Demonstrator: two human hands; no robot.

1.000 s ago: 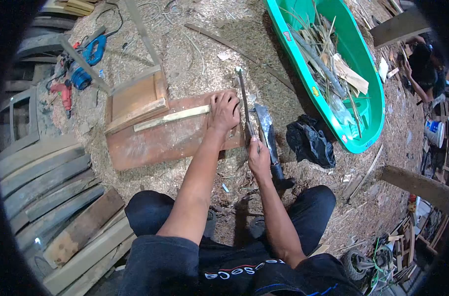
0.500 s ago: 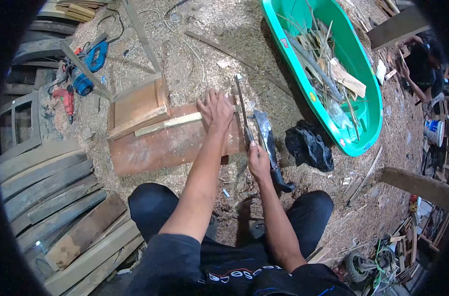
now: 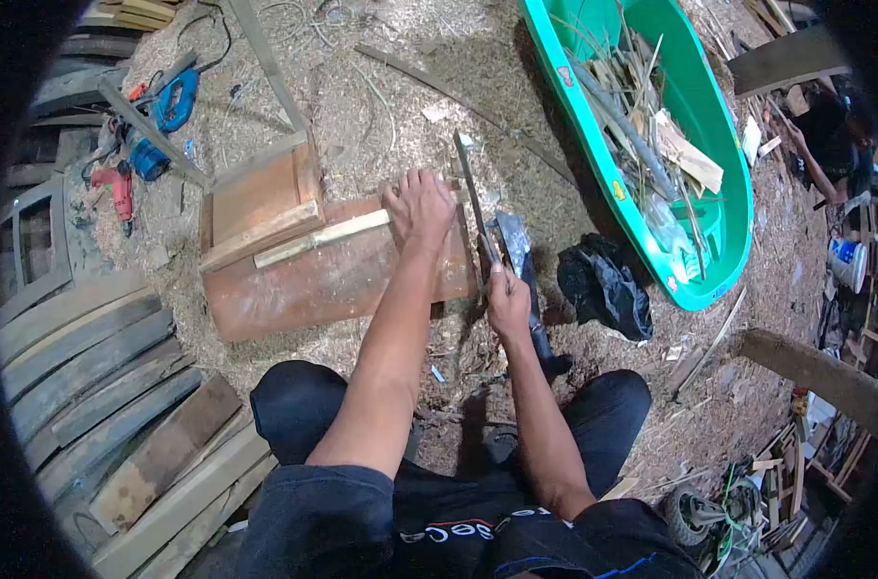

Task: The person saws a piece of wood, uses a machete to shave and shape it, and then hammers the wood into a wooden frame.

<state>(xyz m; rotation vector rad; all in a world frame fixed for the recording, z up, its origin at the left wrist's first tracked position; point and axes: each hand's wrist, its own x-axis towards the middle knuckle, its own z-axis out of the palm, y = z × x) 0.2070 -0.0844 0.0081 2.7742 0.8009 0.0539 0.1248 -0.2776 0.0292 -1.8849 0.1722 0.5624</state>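
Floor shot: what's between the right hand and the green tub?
Between the right hand and green tub: a dark-handled bladed tool, close to the hand, then a crumpled black plastic bag. Visible in the head view.

Right of the right fingers [image 3: 498, 278], a black bag [image 3: 608, 289] lies beside a green tub [image 3: 695, 87] of wood scraps [image 3: 690, 159]; left of the left fingers [image 3: 415, 185] lies a red drill [image 3: 121, 191].

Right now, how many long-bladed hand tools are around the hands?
2. A narrow-bladed tool is in the right hand; a broader-bladed tool lies on the ground just to its right, dark handle toward the person. Others may be hidden.
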